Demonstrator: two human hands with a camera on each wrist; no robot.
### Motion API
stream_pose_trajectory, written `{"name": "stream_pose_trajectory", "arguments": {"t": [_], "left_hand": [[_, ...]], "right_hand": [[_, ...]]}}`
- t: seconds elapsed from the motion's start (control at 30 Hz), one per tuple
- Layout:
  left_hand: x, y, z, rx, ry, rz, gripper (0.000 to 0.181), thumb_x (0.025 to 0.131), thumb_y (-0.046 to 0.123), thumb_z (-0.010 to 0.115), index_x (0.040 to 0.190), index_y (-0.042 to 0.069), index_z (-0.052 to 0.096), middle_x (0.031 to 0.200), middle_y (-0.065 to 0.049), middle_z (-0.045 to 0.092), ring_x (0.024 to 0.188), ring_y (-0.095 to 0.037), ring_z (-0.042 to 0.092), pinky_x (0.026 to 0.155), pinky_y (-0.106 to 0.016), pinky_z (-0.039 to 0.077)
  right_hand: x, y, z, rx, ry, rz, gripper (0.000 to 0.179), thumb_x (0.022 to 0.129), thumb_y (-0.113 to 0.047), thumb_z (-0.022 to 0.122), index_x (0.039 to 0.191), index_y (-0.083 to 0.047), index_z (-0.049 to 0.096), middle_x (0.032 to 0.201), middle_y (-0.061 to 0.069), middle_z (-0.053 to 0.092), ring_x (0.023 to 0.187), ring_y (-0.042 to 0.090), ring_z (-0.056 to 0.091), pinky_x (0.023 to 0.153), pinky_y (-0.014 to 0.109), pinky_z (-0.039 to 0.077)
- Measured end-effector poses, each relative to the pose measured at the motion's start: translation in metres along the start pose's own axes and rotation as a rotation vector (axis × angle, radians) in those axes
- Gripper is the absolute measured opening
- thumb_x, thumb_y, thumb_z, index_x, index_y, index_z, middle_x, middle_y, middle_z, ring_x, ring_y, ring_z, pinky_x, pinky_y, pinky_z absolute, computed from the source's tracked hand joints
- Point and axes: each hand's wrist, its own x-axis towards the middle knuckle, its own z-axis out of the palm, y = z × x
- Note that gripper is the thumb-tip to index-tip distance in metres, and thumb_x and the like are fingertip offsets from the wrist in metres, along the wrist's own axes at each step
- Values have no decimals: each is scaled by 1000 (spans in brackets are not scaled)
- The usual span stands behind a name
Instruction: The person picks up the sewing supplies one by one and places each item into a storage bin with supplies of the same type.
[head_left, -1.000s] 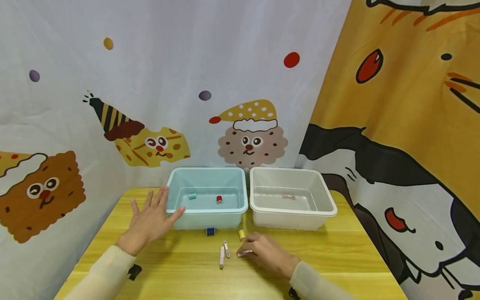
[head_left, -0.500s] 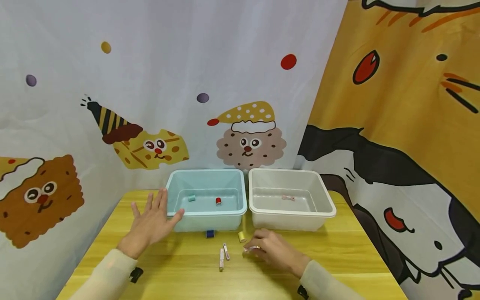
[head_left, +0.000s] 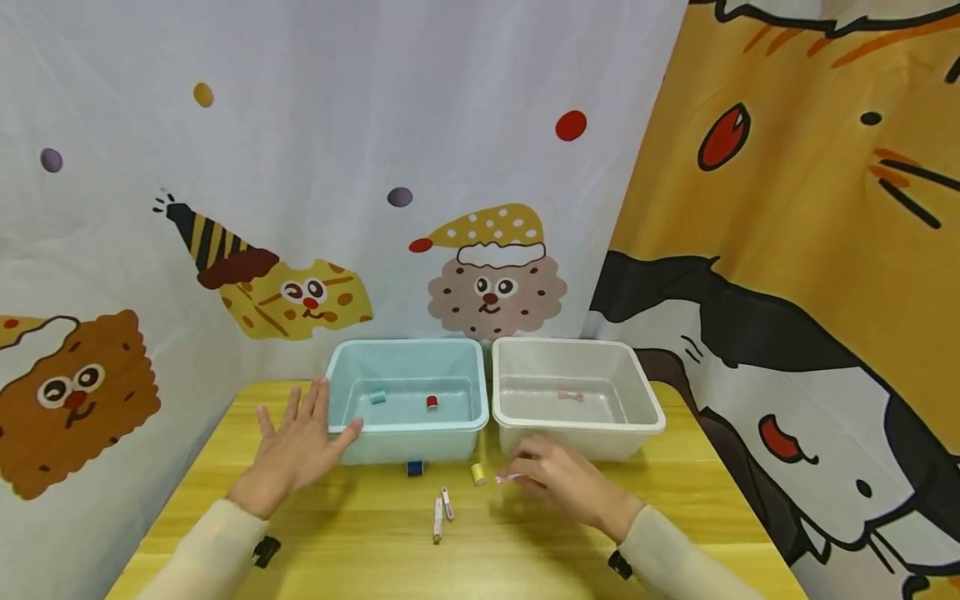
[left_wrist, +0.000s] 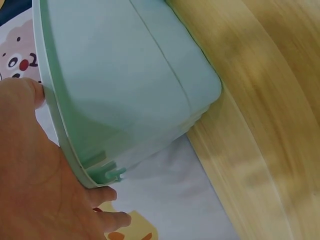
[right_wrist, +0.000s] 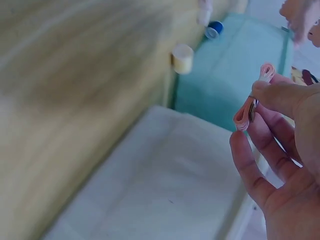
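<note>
Between thumb and fingertips, my right hand pinches a small bundle of folded pink tape, bound at its middle. It is low in front of the white bin. My left hand touches the left side of the light blue bin, fingers straight, thumb by the front rim. Two similar pink-white bundles lie on the table: one bundle beside another bundle. A yellow thread spool and a dark blue spool stand or lie before the blue bin.
Inside the blue bin are a teal spool and a red spool. A pink bundle lies in the white bin. Both bins stand side by side at the back of the wooden table, against a printed curtain.
My right hand has lifted the pink tape bundle from beside the other two and carried it right and forward, toward the white bin. The left hand stays at the blue bin.
</note>
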Motion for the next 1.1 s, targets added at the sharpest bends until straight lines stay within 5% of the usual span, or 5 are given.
{"name": "stream_pose_trajectory", "arguments": {"t": [0.47,0.83,1.1], "left_hand": [[1,-4,-1,-10,-9,6,120,113,86,39,184,-6,12,193,-34,11,176,-67,10,125,-101,-8],[1,-3,2,-22,-16,-1,121,113,88,39,184,-6,11,193,-32,11,176,-66,11,125,-101,-10],[3,-2,0,-15,1,7,120,113,87,40,185,-5,13,193,-32,14,176,-66,15,125,-102,-6]], "right_hand": [[28,13,-58,-67,54,-31,27,101,-3,90,119,-23,91,110,-8,79,93,4,70,79,19,61],[35,38,-77,-96,88,-3,30,98,-5,94,124,-18,89,115,-4,80,100,9,77,85,25,68],[42,63,-83,-39,71,42,28,97,-1,93,121,-15,89,112,-1,81,92,8,73,75,21,63]]}}
